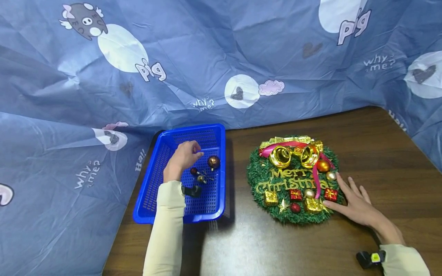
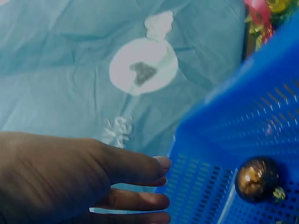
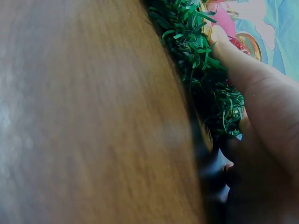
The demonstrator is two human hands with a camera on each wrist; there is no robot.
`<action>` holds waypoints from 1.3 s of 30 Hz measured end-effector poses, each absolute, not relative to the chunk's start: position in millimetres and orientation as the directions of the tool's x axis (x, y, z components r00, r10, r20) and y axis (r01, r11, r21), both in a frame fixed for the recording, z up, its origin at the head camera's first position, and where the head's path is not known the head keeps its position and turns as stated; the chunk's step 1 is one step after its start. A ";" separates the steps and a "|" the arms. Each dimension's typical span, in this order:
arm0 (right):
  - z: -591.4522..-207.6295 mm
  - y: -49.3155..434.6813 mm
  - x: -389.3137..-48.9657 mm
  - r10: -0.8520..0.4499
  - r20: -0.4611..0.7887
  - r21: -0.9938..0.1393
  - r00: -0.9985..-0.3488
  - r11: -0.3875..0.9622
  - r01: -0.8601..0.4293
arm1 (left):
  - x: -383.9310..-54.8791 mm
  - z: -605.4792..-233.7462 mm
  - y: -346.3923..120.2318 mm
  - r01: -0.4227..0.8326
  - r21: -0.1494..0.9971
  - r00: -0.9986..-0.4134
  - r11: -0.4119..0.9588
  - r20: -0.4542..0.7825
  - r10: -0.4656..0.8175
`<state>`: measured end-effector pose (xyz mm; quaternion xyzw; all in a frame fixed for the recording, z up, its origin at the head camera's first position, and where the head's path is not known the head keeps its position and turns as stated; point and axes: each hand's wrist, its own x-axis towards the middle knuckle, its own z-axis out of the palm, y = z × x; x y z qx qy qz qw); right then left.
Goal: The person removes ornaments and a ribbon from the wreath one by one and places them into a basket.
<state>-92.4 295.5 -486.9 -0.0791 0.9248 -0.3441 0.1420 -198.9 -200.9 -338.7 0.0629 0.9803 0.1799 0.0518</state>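
Observation:
My left hand (image 1: 184, 155) hovers over the blue plastic basket (image 1: 222, 184), fingers loosely bent. Nothing shows between its thumb and fingertips in the left wrist view. Inside the basket lie a shiny brown bauble (image 1: 213, 161), a small dark red bauble (image 1: 194, 171) and a small gold bauble (image 1: 201, 179). My right hand (image 1: 357, 205) rests at the right edge of a green Christmas wreath (image 1: 257, 178), fingers spread and fairly straight. In the right wrist view its thumb (image 3: 229, 49) lies over the tinsel. The wreath bears gold bells (image 1: 280, 157), pink ribbon, "Merry Christmas" lettering, baubles and tiny gift boxes.
Both basket and wreath are on a brown wooden table (image 1: 373, 153), the basket at its left side. A blue printed cloth (image 1: 193, 50) hangs behind the table and down its left side. The basket's raised walls surround the loose baubles.

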 end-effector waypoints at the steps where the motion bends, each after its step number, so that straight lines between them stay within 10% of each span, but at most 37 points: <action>1: -487.0 295.4 -92.3 -0.244 -0.210 -0.660 -0.947 0.750 -0.047 | -198.1 -336.7 -198.5 0.112 0.361 -0.986 0.926 -0.074 0.148; 39: -483.3 294.4 -90.4 -0.251 -0.199 -0.670 -0.948 0.740 -0.055 | -145.3 -306.3 -91.7 0.491 0.354 -0.869 0.796 0.134 0.476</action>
